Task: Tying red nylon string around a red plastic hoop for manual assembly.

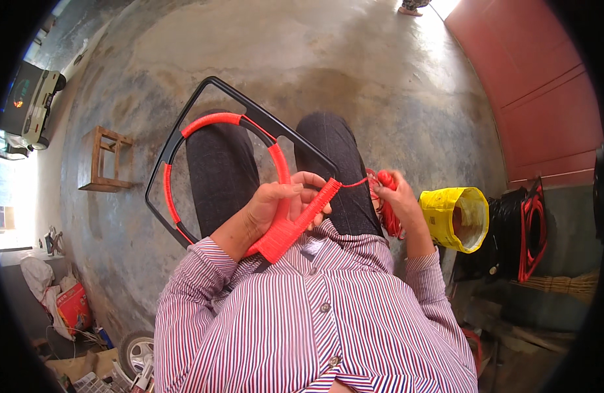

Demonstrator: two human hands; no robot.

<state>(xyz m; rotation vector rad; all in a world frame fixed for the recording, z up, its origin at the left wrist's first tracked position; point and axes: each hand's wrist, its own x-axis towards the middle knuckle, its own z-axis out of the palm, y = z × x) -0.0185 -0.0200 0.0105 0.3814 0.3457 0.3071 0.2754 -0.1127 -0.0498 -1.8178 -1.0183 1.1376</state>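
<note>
A black frame (268,119) with a round inner ring rests across my lap, tilted toward the left. Red cord is wound in tight turns over parts of the ring (213,120) and over a wide flat section (282,237) near my waist. My left hand (266,202) is closed around that red-wrapped part, its fingers partly hidden behind it. From the wrapped bar's upper end a strand of red cord runs right to my right hand (400,196), which is closed on a bundle of red cord (385,178). Loose loops (391,223) hang below that hand.
A yellow bucket-like container (439,213) stands at my right, beside black and red frames (531,229) and a straw broom (564,283). At left are a wooden stool (104,160) and a vehicle (39,108). A red door (531,92) is at the far right.
</note>
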